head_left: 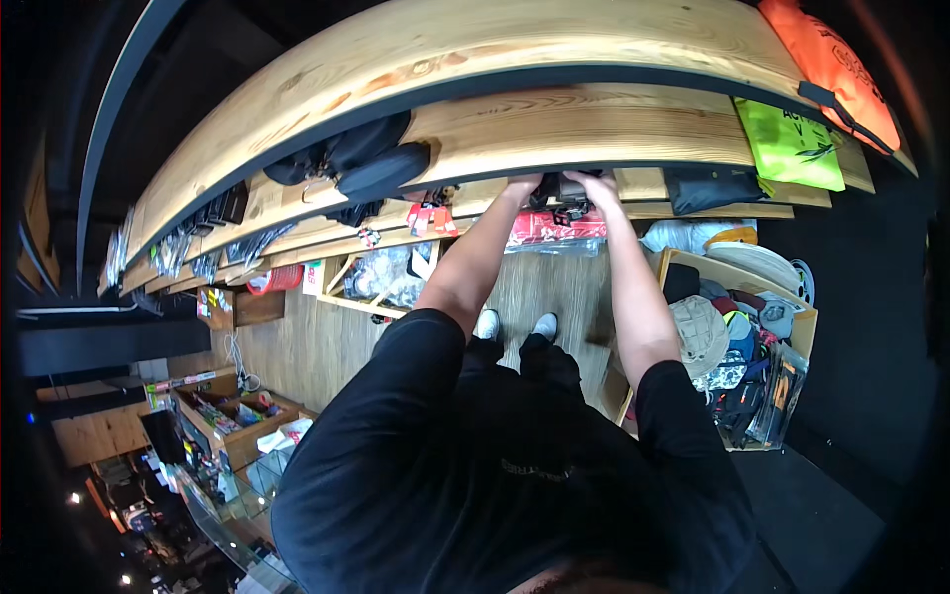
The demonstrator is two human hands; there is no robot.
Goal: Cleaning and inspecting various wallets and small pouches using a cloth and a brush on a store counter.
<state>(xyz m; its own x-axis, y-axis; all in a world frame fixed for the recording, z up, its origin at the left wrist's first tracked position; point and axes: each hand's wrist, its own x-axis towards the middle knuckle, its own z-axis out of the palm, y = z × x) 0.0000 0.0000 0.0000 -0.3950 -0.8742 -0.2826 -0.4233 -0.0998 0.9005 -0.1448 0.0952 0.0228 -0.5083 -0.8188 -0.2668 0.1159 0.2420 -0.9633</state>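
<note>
Both my arms reach forward to a lower wooden shelf, partly under the board above it. A dark black item with strap-like or buckle-like parts [569,210] sits between my hands; its kind is not clear. My left hand [524,186] grips its left side, and my right hand [594,188] grips its right side. The shelf edge hides part of the fingers. Just below lies a red package in clear wrap [556,230]. To the right of my right hand a flat black pouch [714,188] rests on the shelf.
Tiered wooden shelves [594,119] curve across the front, bearing black rounded cases [381,170], a lime-green bag [792,144] and an orange bag [836,64]. A wooden bin of caps and bagged goods [737,346] stands at right. A wooden crate [341,287] sits left on the floor.
</note>
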